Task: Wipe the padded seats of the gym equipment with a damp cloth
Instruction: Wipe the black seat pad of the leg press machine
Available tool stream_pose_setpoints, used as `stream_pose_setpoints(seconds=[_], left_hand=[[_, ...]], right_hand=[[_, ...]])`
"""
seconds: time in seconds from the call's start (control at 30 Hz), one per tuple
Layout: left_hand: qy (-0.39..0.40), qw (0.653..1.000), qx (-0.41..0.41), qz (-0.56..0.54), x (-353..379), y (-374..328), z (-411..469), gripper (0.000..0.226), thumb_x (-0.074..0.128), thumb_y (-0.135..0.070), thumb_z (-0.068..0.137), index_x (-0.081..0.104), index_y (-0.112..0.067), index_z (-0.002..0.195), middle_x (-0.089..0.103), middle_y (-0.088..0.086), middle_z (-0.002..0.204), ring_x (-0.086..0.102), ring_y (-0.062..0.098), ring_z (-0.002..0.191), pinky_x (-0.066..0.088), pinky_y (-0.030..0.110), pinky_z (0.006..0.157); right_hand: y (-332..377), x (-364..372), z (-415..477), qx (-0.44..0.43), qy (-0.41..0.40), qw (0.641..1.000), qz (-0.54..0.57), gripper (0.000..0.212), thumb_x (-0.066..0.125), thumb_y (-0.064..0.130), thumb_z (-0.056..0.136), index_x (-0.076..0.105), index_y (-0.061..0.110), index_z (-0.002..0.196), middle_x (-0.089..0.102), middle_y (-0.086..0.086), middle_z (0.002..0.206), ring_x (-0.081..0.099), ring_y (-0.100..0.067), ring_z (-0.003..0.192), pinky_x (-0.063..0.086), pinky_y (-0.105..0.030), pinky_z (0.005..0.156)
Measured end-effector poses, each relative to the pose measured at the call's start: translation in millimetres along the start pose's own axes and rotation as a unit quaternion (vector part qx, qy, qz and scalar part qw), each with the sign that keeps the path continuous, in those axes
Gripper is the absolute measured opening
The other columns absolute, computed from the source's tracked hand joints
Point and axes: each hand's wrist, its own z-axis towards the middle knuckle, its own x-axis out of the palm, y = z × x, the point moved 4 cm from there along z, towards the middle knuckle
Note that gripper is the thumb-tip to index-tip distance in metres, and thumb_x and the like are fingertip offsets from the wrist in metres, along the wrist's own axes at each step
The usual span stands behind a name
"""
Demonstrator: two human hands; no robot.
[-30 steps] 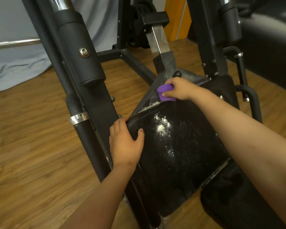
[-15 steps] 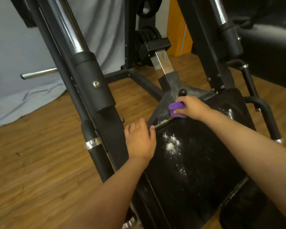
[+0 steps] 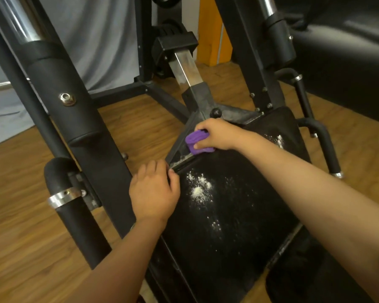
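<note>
A black padded seat fills the lower middle of the view, with white powder scattered on it and a smaller patch near its far right corner. My right hand grips a bunched purple cloth at the seat's far left corner, by the metal bracket. My left hand grips the seat's left edge, thumb on the pad's top.
Black frame posts with chrome tubes stand left of the seat. A chrome seat post and black knob lie behind it. A side handle sticks out right; another black pad is at far right. Wooden floor all around.
My left hand slid along the seat's left edge toward the far corner. My right hand with the cloth stayed at the far corner; the view tilted up.
</note>
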Motion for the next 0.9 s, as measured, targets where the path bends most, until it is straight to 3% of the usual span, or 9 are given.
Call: stream_pose_setpoints(seconds=[0.3, 0.43, 0.67, 0.8, 0.9], left_hand=[[-0.008, 1.000, 0.011, 0.013, 0, -2, -2, 0.022, 0.044, -0.028, 0.089, 0.056, -0.013, 0.079, 0.054, 0.003, 0.073, 0.051, 0.023, 0.068, 0.034, 0.032, 0.057], [-0.008, 1.000, 0.004, 0.006, 0, -1, -2, 0.024, 0.042, -0.030, 0.090, 0.057, -0.014, 0.080, 0.054, 0.001, 0.073, 0.050, 0.021, 0.068, 0.035, 0.032, 0.057], [-0.011, 1.000, 0.007, 0.008, -2, -3, -2, 0.024, 0.042, -0.029, 0.089, 0.057, -0.013, 0.079, 0.053, 0.002, 0.073, 0.050, 0.021, 0.068, 0.031, 0.030, 0.057], [-0.010, 1.000, 0.004, -0.003, -4, -2, -3, 0.024, 0.042, -0.029, 0.089, 0.057, -0.014, 0.079, 0.053, 0.000, 0.072, 0.049, 0.020, 0.067, 0.030, 0.029, 0.057], [-0.011, 1.000, 0.003, -0.010, -4, -2, -2, 0.025, 0.041, -0.030, 0.089, 0.058, -0.015, 0.079, 0.053, -0.001, 0.072, 0.049, 0.019, 0.067, 0.030, 0.028, 0.056]], right_hand=[[-68, -39, 0, 0.068, -0.068, 0.995, -0.034, 0.022, 0.073, 0.025, 0.083, 0.065, 0.012, 0.098, 0.058, -0.001, 0.085, 0.055, -0.019, 0.083, 0.036, -0.028, 0.071], [-84, -45, 5, 0.091, -0.087, 0.991, -0.050, 0.026, 0.075, 0.026, 0.081, 0.065, 0.008, 0.097, 0.061, -0.005, 0.088, 0.057, -0.024, 0.086, 0.042, -0.032, 0.071], [-53, -33, 8, 0.029, 0.048, 0.998, 0.007, 0.006, 0.069, 0.017, 0.084, 0.068, 0.016, 0.089, 0.065, -0.003, 0.083, 0.059, -0.014, 0.076, 0.043, -0.031, 0.072], [-77, -47, 9, 0.046, 0.023, 0.999, 0.002, 0.006, 0.071, 0.020, 0.083, 0.068, 0.015, 0.085, 0.066, -0.005, 0.082, 0.060, -0.020, 0.079, 0.044, -0.037, 0.077], [-107, -66, 7, 0.085, -0.016, 0.996, -0.023, 0.008, 0.071, 0.016, 0.083, 0.064, 0.020, 0.086, 0.063, 0.000, 0.083, 0.059, -0.020, 0.082, 0.042, -0.033, 0.075]])
